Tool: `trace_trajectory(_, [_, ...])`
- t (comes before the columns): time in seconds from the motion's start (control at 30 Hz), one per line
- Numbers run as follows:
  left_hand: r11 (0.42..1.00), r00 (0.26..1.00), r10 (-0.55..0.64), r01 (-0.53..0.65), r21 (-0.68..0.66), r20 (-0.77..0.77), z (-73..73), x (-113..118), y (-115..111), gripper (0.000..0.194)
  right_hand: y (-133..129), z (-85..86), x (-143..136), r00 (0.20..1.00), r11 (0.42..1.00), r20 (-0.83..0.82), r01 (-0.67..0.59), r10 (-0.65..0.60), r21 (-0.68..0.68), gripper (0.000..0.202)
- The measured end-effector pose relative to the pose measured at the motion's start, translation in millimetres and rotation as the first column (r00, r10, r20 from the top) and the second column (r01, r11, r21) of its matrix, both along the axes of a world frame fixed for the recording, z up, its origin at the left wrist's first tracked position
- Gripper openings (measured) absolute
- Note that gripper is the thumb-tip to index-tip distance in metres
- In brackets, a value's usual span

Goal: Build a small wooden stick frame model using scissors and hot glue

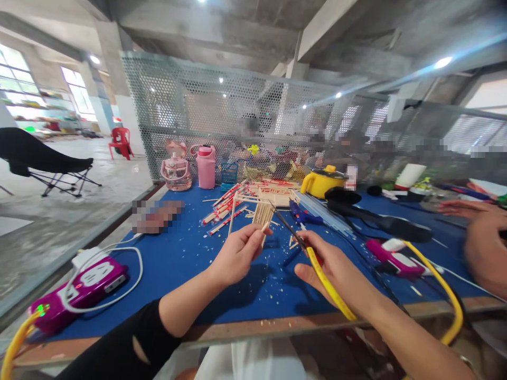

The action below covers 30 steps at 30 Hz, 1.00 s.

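My left hand is closed, with thumb and fingers pinching a small frame of thin wooden sticks. Several sticks lie side by side in it like slats, and a long thin leg reaches down on its left. My right hand is closed around a yellow-handled tool with a long, thin dark tip; its exact kind is unclear. That tip points up and left, close to the slats; whether it touches them I cannot tell. Just beyond my right hand lies a blue glue gun.
Chopsticks in red wrappers, clear glue sticks and a yellow pot lie farther back. Pink bottles stand before a perforated metal screen. Purple power strips with cables flank me. Another person's hand is at right.
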<state>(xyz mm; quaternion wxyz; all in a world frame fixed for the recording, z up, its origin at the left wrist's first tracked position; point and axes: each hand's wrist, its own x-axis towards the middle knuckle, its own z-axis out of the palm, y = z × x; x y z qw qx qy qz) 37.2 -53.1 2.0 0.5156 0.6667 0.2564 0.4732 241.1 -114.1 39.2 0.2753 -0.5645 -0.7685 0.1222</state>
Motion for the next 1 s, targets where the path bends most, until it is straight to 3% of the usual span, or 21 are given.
trace_trajectory(0.17, [0.997,0.997,-0.004,0.010,0.077,-0.082,-2.9,-2.3,0.8,0.036,4.1,0.1,-12.9,0.995,0.991,0.104,-0.024,0.010,0.134,0.054])
trace_trajectory(0.37, [0.998,0.998,-0.057,0.057,0.004,-0.012,-6.3,-0.8,0.1,0.036,7.0,-2.9,-18.8,0.990,0.985,0.128,-0.072,0.052,0.156,0.055])
trace_trajectory(0.7, [0.993,0.995,0.011,0.000,0.122,-0.095,-2.3,-5.7,-1.4,0.035,10.3,-5.7,-18.8,0.991,0.976,0.088,-0.112,0.097,0.189,0.051])
trace_trajectory(0.8, [0.982,0.997,0.007,0.008,0.189,-0.076,1.1,-4.8,-4.1,0.031,11.7,-9.2,-17.9,0.997,0.983,0.055,-0.056,0.047,0.176,0.061])
trace_trajectory(0.9, [0.980,0.998,0.009,0.003,0.200,-0.061,2.0,-3.4,-6.2,0.030,12.5,-15.1,-18.6,0.994,0.988,-0.046,0.099,-0.094,0.120,0.072])
trace_trajectory(1.0, [0.980,0.997,0.042,-0.029,0.196,-0.061,0.0,-2.5,-6.5,0.030,12.7,-19.3,-21.4,0.979,0.979,-0.090,0.189,-0.182,0.075,0.067])
